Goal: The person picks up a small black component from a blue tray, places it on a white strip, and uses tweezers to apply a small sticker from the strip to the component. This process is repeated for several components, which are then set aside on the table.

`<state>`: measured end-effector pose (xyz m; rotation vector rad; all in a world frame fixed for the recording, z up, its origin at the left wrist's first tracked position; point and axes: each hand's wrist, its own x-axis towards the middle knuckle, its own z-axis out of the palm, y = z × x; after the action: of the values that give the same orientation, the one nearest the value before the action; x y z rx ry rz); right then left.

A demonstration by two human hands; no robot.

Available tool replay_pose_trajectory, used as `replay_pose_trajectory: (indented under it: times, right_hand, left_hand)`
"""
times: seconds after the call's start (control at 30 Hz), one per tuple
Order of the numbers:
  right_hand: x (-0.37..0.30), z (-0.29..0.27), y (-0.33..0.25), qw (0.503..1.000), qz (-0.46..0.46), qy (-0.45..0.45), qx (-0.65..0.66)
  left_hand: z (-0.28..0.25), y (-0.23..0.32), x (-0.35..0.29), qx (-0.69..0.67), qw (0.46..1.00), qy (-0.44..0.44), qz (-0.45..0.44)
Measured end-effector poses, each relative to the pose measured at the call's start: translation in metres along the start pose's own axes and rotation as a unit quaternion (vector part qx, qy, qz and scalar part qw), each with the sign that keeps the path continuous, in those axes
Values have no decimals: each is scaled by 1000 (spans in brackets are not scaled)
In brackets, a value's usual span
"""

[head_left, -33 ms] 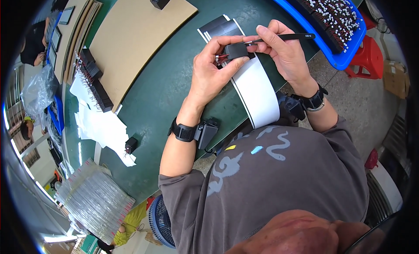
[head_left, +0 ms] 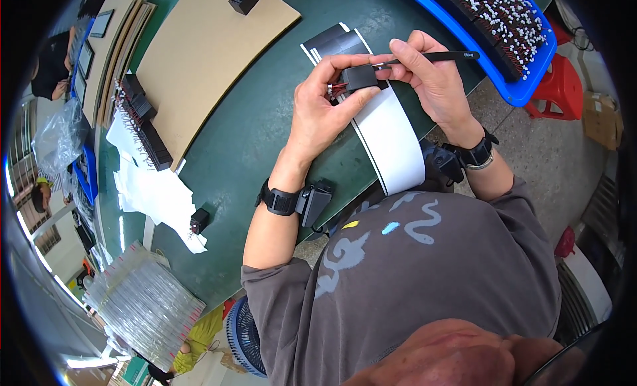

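My left hand is closed round a small black block, thumb along its near side and fingers along its far side. Red wires with a pale connector stick out of the block toward my left palm. In my right hand is a pair of black tweezers, pinched between thumb and fingers. Their tip reaches the block's right end; what it grips, if anything, is too small to make out. Under both hands lies a stack of long white strips with dark far ends, curling over the table edge.
A blue tray of wired black blocks stands at the far right, by a red stool. Left on the green table are a brown board, a row of blocks, white papers and a lone block.
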<state>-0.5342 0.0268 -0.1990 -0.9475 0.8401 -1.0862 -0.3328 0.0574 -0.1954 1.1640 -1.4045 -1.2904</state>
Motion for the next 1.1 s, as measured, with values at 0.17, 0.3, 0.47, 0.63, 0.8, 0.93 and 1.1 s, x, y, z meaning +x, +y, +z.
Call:
replay_pose_trajectory:
  times: [0.17, 0.3, 0.47, 0.63, 0.8, 0.93, 1.1]
  right_hand:
    - [-5, 1, -2, 998, -37, 2, -54]
    - [-13, -4, -5, 931, -267, 86, -234]
    - [-12, 16, -24, 729, -428, -163, -509]
    - [-6, 9, -13, 756, -409, -127, -494]
    - [-10, 11, -22, 760, -384, -100, -514]
    - [-12, 7, -21, 790, -382, -108, -468]
    - [-14, -22, -38, 731, -412, 5, -545]
  left_hand:
    - [0, 4, 1, 41, 999, 2, 28]
    - [-1, 2, 2, 45, 999, -2, 30]
    - [-5, -9, -3, 22, 1000, 3, -8]
    - [-2, -6, -1, 52, 999, 1, -2]
    - [-2, -6, 0, 29, 999, -5, 18]
    - [-2, -4, 0, 59, 998, -10, 32]
    - [-2, -2, 1, 18, 1000, 4, 2]
